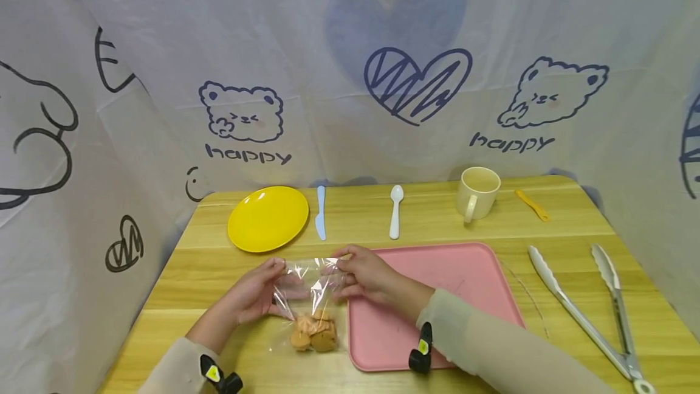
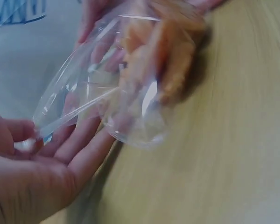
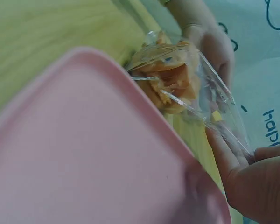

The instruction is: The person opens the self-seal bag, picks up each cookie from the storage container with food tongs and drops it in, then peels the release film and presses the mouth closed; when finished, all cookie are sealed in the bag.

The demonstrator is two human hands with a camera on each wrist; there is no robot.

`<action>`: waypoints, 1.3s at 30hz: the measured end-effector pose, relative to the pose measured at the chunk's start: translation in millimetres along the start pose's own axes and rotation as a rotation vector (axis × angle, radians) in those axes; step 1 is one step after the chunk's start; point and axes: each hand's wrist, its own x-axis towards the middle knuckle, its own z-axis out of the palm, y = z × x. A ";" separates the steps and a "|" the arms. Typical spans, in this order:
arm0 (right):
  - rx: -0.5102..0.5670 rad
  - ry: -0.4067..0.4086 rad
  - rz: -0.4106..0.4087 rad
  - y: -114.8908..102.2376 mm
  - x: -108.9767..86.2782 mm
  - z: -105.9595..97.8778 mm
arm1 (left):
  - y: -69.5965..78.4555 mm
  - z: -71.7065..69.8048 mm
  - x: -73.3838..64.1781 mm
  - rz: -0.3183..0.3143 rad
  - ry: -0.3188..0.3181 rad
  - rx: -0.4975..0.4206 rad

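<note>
A clear plastic bag (image 1: 306, 297) stands upright just left of the pink tray, with several tan cookies (image 1: 314, 332) gathered in its bottom. My left hand (image 1: 256, 293) pinches the bag's upper left corner between thumb and finger; its other fingers lie behind the film, as the left wrist view shows. At the upper right corner my right hand (image 1: 367, 273) pinches the film too, its lower fingers behind the bag. In the right wrist view the cookies (image 3: 170, 77) sit beside the tray's edge, seen through the shiny film.
The pink tray (image 1: 437, 260) lies under my right forearm. Behind are a yellow plate (image 1: 268, 219), a light blue knife (image 1: 320, 211), a white spoon (image 1: 395, 211), a cream mug (image 1: 478, 196) and a small orange utensil (image 1: 531, 205). Metal tongs (image 1: 590, 327) lie spread at right, near a thin twine (image 1: 527, 292).
</note>
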 end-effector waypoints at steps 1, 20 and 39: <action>-0.015 0.006 -0.007 0.1 1.9 0.1 | 0.7 1.0 2.2 -0.001 0.057 0.037; -1.491 0.059 -0.607 16.2 -80.6 42.0 | -16.5 86.6 -23.8 0.574 0.572 1.664; -1.576 -0.034 -0.307 29.4 -28.1 23.0 | -39.0 61.9 -5.3 0.276 0.414 1.682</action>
